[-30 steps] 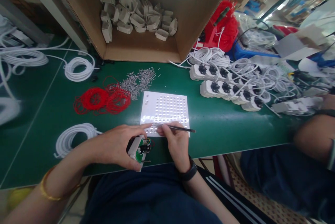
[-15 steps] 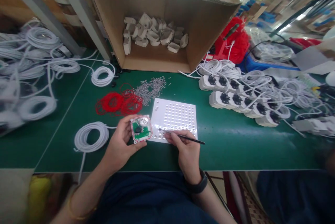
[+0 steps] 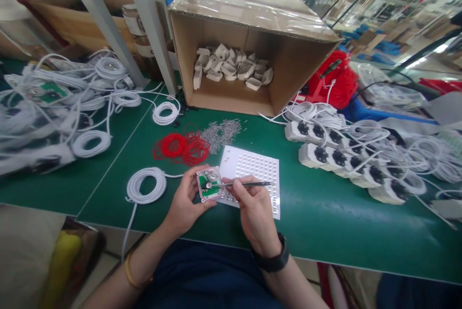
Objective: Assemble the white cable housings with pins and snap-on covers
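Note:
My left hand (image 3: 186,203) holds a small squarish housing (image 3: 199,194) by its edges, thumb below and fingers at its far left. Inside it is a green circuit board (image 3: 206,191), with a red line around the rim. A white cable coil (image 3: 146,185) lies to the left, its lead running towards the housing. My right hand (image 3: 254,208) grips black tweezers (image 3: 252,184) with a metal tip. That tip is over the board, at a small round silvery piece (image 3: 208,186); whether it pinches the piece I cannot tell. Partly beneath my right hand lies a white sheet (image 3: 231,156) with rows of small shiny dots.
Red rings (image 3: 173,145) and a heap of screws (image 3: 220,135) lie beyond my hands. Behind stands a cardboard box (image 3: 231,99) holding pale housings (image 3: 229,69). White units with black fittings (image 3: 339,157) and cables fill the right; more cable coils (image 3: 92,143) crowd the left.
My right hand has brought the tweezers' tip from the white sheet left onto the circuit board. The housing stays in my left hand. The head view has shifted, showing more of the room behind.

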{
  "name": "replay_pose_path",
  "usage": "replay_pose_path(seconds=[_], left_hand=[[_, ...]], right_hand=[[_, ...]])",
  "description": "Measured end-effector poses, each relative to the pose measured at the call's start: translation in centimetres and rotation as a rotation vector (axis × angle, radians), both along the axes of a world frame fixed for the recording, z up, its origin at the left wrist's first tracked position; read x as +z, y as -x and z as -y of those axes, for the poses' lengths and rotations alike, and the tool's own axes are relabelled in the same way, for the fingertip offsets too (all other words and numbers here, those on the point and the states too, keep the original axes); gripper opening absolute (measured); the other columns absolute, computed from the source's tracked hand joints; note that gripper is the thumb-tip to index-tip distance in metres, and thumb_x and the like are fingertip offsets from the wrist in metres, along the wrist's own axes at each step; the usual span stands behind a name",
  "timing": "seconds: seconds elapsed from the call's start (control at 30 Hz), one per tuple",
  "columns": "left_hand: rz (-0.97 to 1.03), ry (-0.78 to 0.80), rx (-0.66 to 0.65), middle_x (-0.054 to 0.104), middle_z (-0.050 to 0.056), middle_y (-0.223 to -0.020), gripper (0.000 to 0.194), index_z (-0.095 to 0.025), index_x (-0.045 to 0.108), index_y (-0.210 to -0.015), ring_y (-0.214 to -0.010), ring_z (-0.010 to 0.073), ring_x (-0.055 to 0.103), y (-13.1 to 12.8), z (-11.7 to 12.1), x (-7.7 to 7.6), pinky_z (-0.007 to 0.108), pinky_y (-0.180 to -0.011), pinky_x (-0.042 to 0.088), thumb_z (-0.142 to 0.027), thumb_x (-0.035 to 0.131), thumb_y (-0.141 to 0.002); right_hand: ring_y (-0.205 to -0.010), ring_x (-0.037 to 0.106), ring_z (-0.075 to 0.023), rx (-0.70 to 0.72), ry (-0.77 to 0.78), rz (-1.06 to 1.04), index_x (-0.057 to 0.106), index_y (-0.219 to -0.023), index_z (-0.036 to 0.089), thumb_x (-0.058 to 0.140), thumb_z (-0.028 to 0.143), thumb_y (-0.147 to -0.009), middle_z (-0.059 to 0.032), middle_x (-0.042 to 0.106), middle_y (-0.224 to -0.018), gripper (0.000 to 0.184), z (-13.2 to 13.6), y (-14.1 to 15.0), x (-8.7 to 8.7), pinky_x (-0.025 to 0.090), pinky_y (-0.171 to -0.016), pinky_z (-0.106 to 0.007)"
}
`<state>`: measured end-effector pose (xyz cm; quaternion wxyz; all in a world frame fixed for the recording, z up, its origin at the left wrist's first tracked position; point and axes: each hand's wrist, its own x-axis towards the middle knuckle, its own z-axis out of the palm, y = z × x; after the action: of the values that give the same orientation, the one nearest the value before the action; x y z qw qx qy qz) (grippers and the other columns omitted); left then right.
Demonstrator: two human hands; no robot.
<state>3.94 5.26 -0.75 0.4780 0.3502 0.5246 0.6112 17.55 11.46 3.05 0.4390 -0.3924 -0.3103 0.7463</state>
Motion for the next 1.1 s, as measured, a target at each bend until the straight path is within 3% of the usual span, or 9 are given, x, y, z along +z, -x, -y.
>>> replay_pose_path(seconds=[0.4,1.1], left_hand=[[-0.013,0.006,0.018,0.044,0.011,-0.135,0.069,-0.024,0.041,-0.119,-0.125,0.0271,0.044,-0.05,0.05,-0.3,0.04,-0.102,0.041,-0.017,0.078,-0.062],[-0.022,0.0,0.026,0.043,0.01,-0.136,0.068,-0.024,0.041,-0.12,-0.125,0.0269,0.044,-0.11,0.12,-0.46,0.04,-0.102,0.041,-0.016,0.077,-0.063]], right_hand=[[-0.073,0.067,-0.0194,0.001,0.002,0.063,0.06,-0.07,0.017,0.078,0.032,-0.062,-0.0047,0.072,-0.074,0.024,-0.31,0.13,0.21,0.052,-0.07,-0.032],[-0.074,0.065,-0.0178,0.022,-0.113,0.152,0.063,-0.074,0.018,0.073,0.029,-0.071,-0.0036,0.071,-0.077,0.015,-0.14,0.14,0.07,0.051,-0.07,-0.03]])
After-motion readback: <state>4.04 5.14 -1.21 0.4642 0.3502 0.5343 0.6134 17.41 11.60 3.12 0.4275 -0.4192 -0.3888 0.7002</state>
